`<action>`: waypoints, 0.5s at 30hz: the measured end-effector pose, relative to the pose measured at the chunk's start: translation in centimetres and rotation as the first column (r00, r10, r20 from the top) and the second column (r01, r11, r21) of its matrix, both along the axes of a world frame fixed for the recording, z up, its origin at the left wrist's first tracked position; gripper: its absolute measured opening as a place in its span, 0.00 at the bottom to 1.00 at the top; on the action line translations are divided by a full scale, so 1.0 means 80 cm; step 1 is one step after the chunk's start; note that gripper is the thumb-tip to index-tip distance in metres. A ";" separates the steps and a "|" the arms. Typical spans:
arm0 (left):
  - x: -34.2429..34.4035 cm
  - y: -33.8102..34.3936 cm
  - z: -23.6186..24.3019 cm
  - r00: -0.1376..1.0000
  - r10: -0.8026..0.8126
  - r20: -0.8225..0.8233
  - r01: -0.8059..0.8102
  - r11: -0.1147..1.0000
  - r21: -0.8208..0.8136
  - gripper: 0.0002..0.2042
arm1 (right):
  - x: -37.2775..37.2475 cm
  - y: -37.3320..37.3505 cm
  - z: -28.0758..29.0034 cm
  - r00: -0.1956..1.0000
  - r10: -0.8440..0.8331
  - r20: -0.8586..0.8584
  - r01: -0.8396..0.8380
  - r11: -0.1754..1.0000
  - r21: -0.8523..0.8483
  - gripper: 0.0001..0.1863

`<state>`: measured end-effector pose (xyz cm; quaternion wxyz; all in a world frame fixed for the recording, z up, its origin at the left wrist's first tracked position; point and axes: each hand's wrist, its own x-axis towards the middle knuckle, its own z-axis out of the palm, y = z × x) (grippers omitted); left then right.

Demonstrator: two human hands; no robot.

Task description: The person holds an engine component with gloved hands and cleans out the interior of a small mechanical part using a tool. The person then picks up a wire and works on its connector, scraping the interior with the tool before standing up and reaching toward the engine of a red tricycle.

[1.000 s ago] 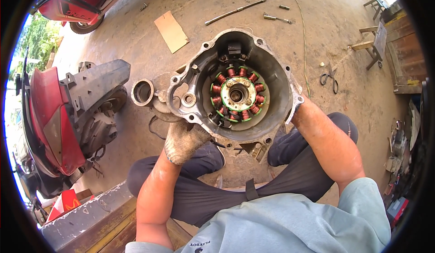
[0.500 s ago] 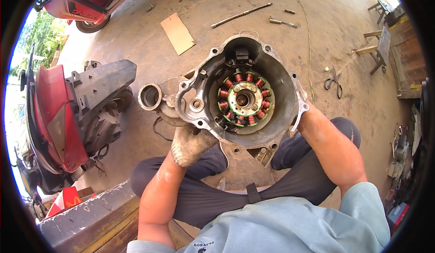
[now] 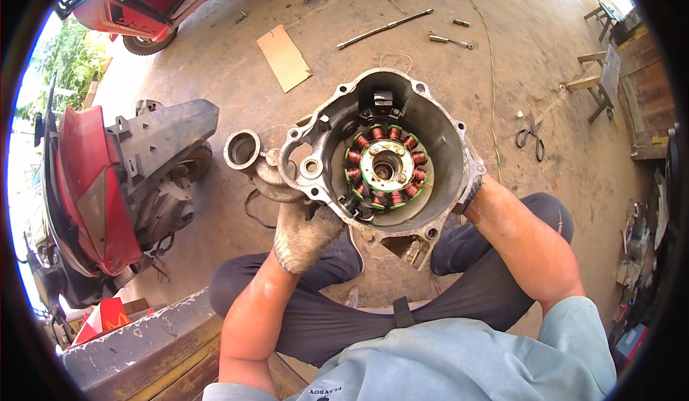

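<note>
A grey metal engine casing (image 3: pixel 448 157) with bolt holes round its rim is held up in front of me above my legs. Inside it is a ring stator (image 3: pixel 395 153) with copper coils and green trim. A cylindrical outlet (image 3: pixel 242 150) juts from the casing's left. My left hand (image 3: pixel 305 234), in a dirty knitted glove, grips the casing's lower left from below. My right hand (image 3: pixel 472 194) holds its right side, fingers mostly hidden behind the rim.
A red scooter (image 3: pixel 93 185) stands at left, another red vehicle (image 3: pixel 122 13) behind. On the floor lie cardboard (image 3: pixel 284 58), a long bar (image 3: pixel 385 28), a socket tool (image 3: pixel 450 40), scissors (image 3: pixel 531 139) and a cord. Wooden stools (image 3: pixel 596 85) stand at right; a bench edge is lower left.
The casing has moved a little down toward my body and slightly right, both hands moving with it. The whole view has also shifted slightly.
</note>
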<state>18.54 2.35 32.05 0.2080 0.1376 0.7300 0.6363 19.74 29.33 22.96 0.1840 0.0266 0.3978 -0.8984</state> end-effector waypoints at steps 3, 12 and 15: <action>-0.003 0.000 -0.002 0.998 0.029 0.054 -0.030 0.999 0.011 0.24 | -0.001 -0.001 0.000 1.000 0.004 0.000 -0.004 1.000 0.000 0.23; -0.009 -0.001 -0.022 0.890 -0.164 -0.424 0.029 0.951 -0.308 0.27 | 0.003 0.002 -0.004 1.000 0.014 0.019 -0.014 1.000 0.004 0.23; -0.010 0.001 -0.021 0.984 -0.096 -0.152 0.090 0.995 -0.045 0.29 | 0.006 0.006 -0.007 0.999 0.015 0.030 -0.016 1.000 0.006 0.22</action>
